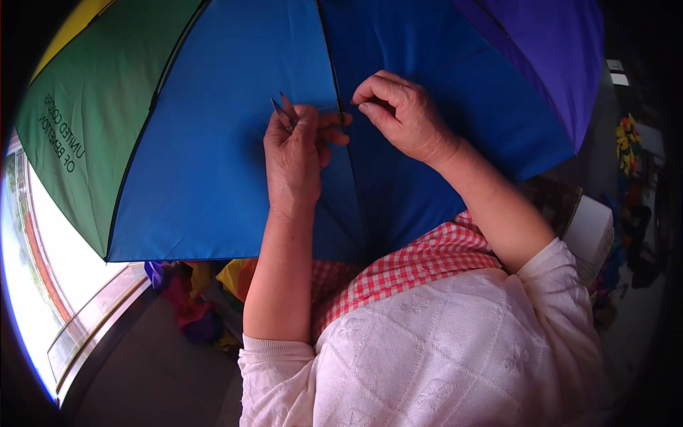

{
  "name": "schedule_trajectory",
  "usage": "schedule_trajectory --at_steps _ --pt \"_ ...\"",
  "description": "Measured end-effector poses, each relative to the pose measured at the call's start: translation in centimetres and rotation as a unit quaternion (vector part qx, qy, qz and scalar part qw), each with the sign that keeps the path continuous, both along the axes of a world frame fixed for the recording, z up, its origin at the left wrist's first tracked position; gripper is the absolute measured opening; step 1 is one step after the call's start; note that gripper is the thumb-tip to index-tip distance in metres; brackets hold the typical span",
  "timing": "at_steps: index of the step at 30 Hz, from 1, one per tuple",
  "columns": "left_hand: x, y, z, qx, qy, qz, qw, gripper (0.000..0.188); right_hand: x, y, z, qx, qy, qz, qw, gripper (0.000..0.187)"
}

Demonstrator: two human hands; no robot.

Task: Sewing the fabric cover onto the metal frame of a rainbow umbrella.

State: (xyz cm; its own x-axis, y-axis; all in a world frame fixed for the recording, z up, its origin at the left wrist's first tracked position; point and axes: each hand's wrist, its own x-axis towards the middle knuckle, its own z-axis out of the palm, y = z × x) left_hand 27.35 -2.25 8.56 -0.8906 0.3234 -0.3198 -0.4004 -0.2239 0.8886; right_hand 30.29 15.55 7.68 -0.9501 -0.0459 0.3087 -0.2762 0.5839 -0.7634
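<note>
An open umbrella (pixel 235 178) spreads across the view with its inner side and dark ribs toward me, in green, blue and purple panels. My left hand (pixel 293 156) is closed around small scissors (pixel 284 110), whose two pointed blades stick up past the thumb; the handles are hidden in the palm. Its outer fingers reach to a dark rib (pixel 331 60) between two blue panels. Just right of that rib, my right hand (pixel 409 117) is pinched, thumb against forefinger. Anything between those fingertips is too small to make out.
A red-and-white checked cloth (pixel 405 267) lies across my front below the umbrella. Crumpled colourful fabric (pixel 196 302) is piled at lower left, beside a bright window (pixel 43 249). On the right are a white box-like object (pixel 589 231) and a yellow-red bundle (pixel 628 146).
</note>
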Motion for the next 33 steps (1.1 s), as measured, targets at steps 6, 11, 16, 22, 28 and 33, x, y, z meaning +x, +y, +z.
schedule_trajectory --at_steps 6,11,16,22,28,33 --pt "0.1 0.3 -0.1 -0.008 -0.004 0.023 1.0 0.013 0.1 -0.1 0.6 0.017 -0.008 0.003 1.0 0.009" --pt "0.0 0.6 0.5 -0.02 -0.021 0.027 0.999 0.013 0.1 -0.1 0.8 0.025 -0.036 0.002 0.999 0.009" --pt "-0.1 0.6 0.4 0.0 -0.038 0.038 0.999 0.01 0.0 -0.7 1.0 0.023 -0.056 -0.016 0.998 0.008" --pt "0.0 0.4 0.4 -0.022 -0.036 0.03 0.999 0.015 0.0 -0.7 1.2 0.027 -0.098 -0.011 0.995 0.008" --pt "0.0 0.4 0.3 -0.003 -0.036 0.025 0.999 0.012 0.0 -0.8 1.2 0.018 -0.111 -0.026 0.993 0.009" --pt "0.0 0.6 -0.1 -0.002 -0.022 0.03 0.999 0.011 -0.1 -0.8 1.4 0.016 -0.116 -0.026 0.993 0.006"
